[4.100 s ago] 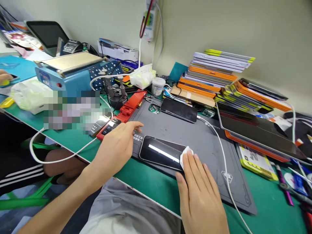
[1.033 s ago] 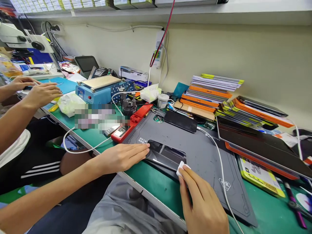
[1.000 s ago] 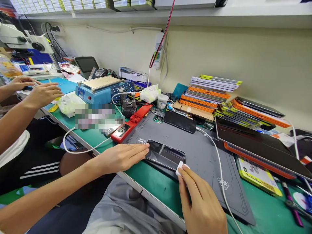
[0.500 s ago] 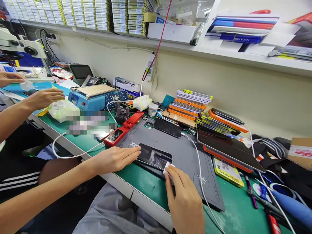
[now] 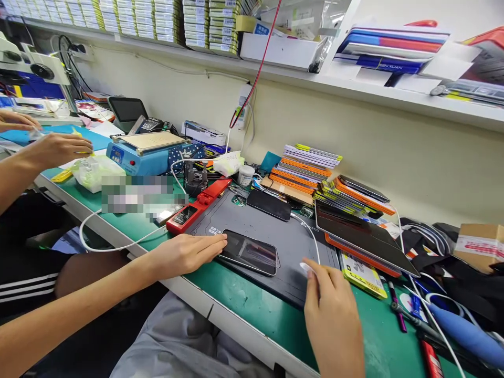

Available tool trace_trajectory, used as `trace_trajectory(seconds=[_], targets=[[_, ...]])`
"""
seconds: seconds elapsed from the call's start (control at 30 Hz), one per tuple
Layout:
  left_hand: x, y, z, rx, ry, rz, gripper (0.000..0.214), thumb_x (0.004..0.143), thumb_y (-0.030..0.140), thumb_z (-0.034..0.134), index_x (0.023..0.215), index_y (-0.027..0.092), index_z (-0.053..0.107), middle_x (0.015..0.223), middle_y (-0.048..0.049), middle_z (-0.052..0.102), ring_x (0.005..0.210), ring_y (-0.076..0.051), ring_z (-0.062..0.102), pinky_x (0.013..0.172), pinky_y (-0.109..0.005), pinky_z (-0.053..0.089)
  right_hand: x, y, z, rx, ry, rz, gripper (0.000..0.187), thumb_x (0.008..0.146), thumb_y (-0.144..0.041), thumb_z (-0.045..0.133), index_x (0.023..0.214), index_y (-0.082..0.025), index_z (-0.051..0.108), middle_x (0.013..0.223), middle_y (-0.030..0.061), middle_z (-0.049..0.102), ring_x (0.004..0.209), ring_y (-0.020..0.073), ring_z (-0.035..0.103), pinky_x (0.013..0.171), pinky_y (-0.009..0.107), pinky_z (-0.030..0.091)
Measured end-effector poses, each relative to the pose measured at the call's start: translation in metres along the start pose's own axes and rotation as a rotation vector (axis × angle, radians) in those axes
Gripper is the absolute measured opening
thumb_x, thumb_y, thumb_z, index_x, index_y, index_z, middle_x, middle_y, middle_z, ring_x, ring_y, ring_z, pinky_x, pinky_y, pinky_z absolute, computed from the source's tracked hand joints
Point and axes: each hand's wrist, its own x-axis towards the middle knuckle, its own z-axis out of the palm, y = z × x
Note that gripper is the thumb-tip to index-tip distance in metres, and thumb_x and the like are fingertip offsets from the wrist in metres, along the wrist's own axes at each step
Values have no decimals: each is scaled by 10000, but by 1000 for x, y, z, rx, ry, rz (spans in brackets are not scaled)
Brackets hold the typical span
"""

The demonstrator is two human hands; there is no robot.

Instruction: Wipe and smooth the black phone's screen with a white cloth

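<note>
A black phone (image 5: 250,252) lies screen up on a dark grey work mat (image 5: 287,244) at the near edge of the green bench. My left hand (image 5: 185,253) rests flat beside it, fingers stretched out and fingertips touching the phone's left end. My right hand (image 5: 331,307) lies on the mat to the right of the phone, apart from it, its fingers pressing a small white wipe (image 5: 306,268) onto the mat.
A second black phone (image 5: 269,204) with a white cable (image 5: 311,236) lies further back on the mat. A red tool (image 5: 197,206), a blue heating station (image 5: 147,152), stacked boxes (image 5: 311,170) and tablets (image 5: 362,231) crowd the bench. Another person's hands (image 5: 51,149) work at the left.
My right hand has slid with the white wipe from the phone's right end to the bare mat on the right. The left hand stays at the phone's left end. The camera tilted up.
</note>
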Motion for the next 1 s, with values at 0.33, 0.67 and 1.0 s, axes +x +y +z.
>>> trace_trajectory(seconds=[0.33, 0.67, 1.0], targets=[[8, -1, -2, -52, 35, -65, 199, 1067, 86, 550, 1245, 107, 636, 1237, -107, 796, 1081, -160, 796, 989, -236, 639, 18, -23, 13, 98, -151, -79, 618, 1095, -614, 408, 1494, -177, 588, 1550, 107, 601, 1378, 332, 613, 1136, 581, 502], [4, -1, -1, -128, 8, -116, 300, 1017, 56, 626, 1314, 86, 655, 1294, -131, 772, 1185, -187, 761, 1073, -243, 603, 12, -28, 28, 279, -337, 125, 639, 1020, -696, 517, 1499, -282, 610, 1431, 50, 695, 1277, 333, 703, 953, 517, 663], [11, 0, -2, -106, -63, -200, 327, 1001, 23, 636, 1327, 53, 660, 1338, -142, 751, 1223, -174, 743, 1066, -211, 597, 8, -37, 27, 261, -352, 183, 580, 1051, -638, 498, 1545, -338, 551, 1508, 8, 633, 1376, 340, 630, 988, 543, 652]])
